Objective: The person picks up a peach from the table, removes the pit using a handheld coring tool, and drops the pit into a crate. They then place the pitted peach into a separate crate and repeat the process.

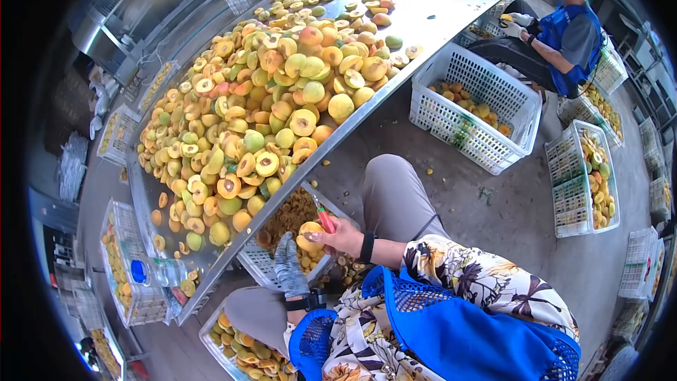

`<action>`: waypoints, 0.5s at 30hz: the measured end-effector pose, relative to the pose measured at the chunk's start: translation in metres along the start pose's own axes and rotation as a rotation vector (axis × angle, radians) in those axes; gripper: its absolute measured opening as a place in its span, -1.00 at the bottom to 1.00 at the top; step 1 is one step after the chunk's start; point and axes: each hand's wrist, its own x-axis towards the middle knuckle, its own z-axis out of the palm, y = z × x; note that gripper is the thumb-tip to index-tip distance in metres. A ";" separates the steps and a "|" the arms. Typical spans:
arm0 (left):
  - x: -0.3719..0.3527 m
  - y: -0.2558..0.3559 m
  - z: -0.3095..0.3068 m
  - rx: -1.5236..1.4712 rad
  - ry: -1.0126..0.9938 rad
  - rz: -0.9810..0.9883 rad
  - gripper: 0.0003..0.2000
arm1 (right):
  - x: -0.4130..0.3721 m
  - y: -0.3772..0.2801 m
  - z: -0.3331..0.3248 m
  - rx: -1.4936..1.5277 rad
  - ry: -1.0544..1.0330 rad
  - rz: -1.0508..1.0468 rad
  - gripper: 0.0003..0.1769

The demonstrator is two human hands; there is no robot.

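Observation:
My right hand (pixel 344 238), bare, is closed around a red-handled pitting tool (pixel 325 220) whose metal end points up and away. Against its fingers rests a yellow peach half (pixel 310 236). My left hand (pixel 288 266), in a grey glove, is just left of that half, its fingers stretched upward. Both hands are over a white crate (pixel 257 262) between my knees, with brown pits (pixel 295 215) at the far end and yellow peach pieces nearer me. Beyond it, a big heap of halved peaches (pixel 261 99) covers much of the metal table (pixel 451 3).
The table's raised edge (pixel 338 134) runs diagonally past my hands. A crate partly filled with peaches (pixel 479 109) stands to the right, near a seated person in a blue vest (pixel 575 42). Another crate of peaches (pixel 236 353) is by my left leg. A plastic bottle (pixel 159 272) lies on the table's near-left corner.

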 end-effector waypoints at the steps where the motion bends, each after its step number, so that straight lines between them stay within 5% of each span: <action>1: -0.008 0.021 0.017 0.037 -0.016 0.090 -0.59 | 0.000 -0.003 0.000 -0.001 0.002 -0.005 -0.65; 2: -0.007 0.016 0.022 0.037 -0.018 0.092 -0.59 | 0.000 -0.006 0.001 0.084 -0.010 0.039 -0.67; 4: 0.002 -0.011 0.033 -0.763 -0.299 -0.426 -0.43 | -0.003 -0.010 0.004 0.172 -0.014 0.078 -0.69; 5: 0.011 -0.029 0.026 -0.948 -0.692 -0.404 -0.36 | -0.004 -0.012 0.007 0.180 0.006 0.057 -0.71; 6: 0.009 -0.023 0.031 -0.949 -0.704 -0.405 -0.36 | -0.004 -0.011 0.009 0.188 0.026 0.036 -0.72; 9: -0.009 0.025 0.048 -0.646 -0.228 -0.499 -0.42 | -0.004 -0.005 0.011 0.075 0.052 0.031 -0.70; 12: -0.001 0.003 0.046 -0.796 -0.049 -0.501 -0.49 | -0.007 0.003 0.012 -0.123 0.110 0.086 -0.60; 15: 0.001 -0.010 0.029 -0.873 -0.010 -0.519 -0.60 | -0.006 0.015 0.009 -0.723 0.042 0.168 -0.37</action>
